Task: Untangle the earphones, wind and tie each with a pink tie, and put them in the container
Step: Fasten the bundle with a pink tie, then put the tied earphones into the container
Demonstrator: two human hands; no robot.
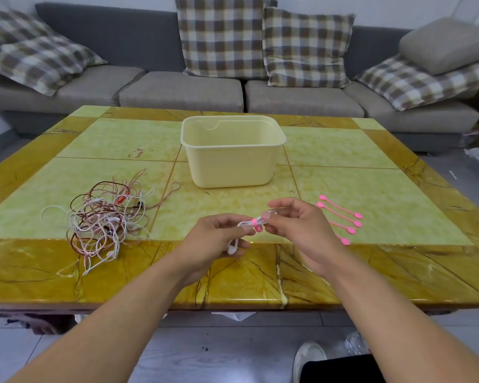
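Centre of frame, just below middle: wound white earphone bundle (250,223) held in the air between both hands, above the near edge of the yellow marble-pattern table (398,272)

Left hand (216,239): fingers curled round the bundle's left end; earbuds hang out beneath the palm. Right hand (296,228): thumb and forefinger pinch the bundle's right end, remaining fingers loosely spread

Pink tie (256,224) wrapped round the bundle's waist, bulb end poking down; whether locked through its slot: cannot tell

Handling, judged: bundle very light, limp, springy; coils likely to fan open if the pinch relaxes before the tie bites. Tie looks like soft silicone, stretchy, slightly grippy. Best hold: right at the tied waist, not by the earbuds or a loose loop, since a pull on thin cable risks undoing the winding

Left of centre: tangled earphone pile (105,217), white, pinkish and dark brown cables interlaced, on the table. Thin cords likely to snag; better teased loose by a plug or bud end than yanked

Right of centre: spare pink ties (340,214) laid in a row, partly hidden behind right hand

Upper centre: cream plastic container (232,158), open-topped, nothing visible inside, well apart from hands

Top of frame: grey sofa (183,89) with checked cushions
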